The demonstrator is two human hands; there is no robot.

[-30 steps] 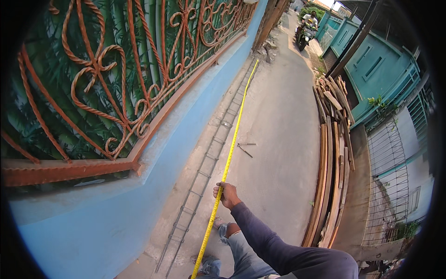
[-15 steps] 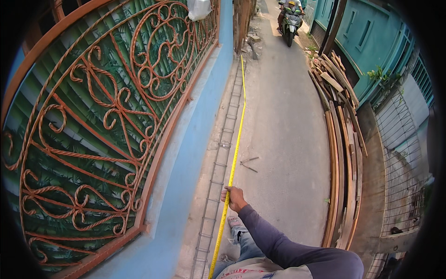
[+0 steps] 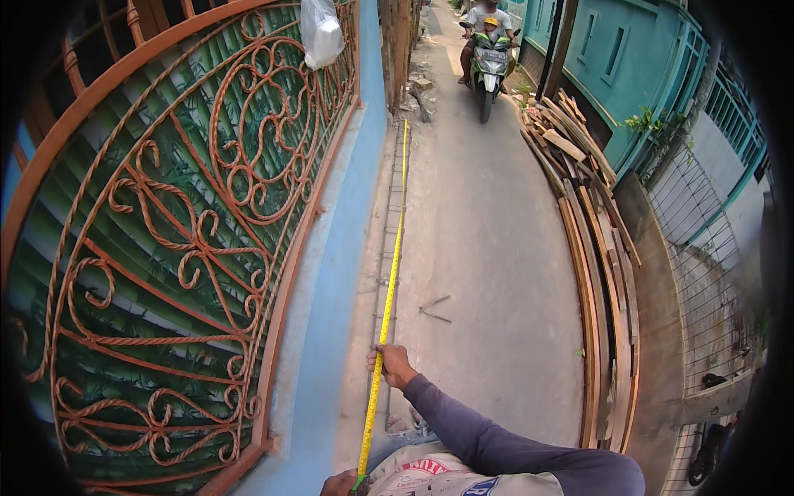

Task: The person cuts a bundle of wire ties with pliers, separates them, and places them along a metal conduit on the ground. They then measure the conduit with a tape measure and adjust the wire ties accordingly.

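Note:
A long yellow measuring tape (image 3: 392, 277) runs from my waist up the lane, over a narrow ladder-like steel rebar frame (image 3: 384, 258) lying on the ground. My right hand (image 3: 394, 365) is closed on the tape's blade, fingers pinched around it in front of my body. At the lower edge, my left hand (image 3: 337, 484) shows only in part, by the green-edged tape case (image 3: 361, 483), and appears to grip it. A pair of long-handled pincers (image 3: 434, 309) lies on the pavement with its handles spread.
A motorbike (image 3: 490, 66) with riders is in the lane ahead. Wooden planks (image 3: 602, 306) are stacked along the right side. To the left stand a low blue wall (image 3: 327, 314) and an ornate orange metal fence (image 3: 285, 331) with a plastic bag (image 3: 321, 35) hanging on it.
The motorbike has come nearer. My right hand, still on the tape, sits slightly lower and further left in view. The tape now lies across the frame, and my left hand has appeared below.

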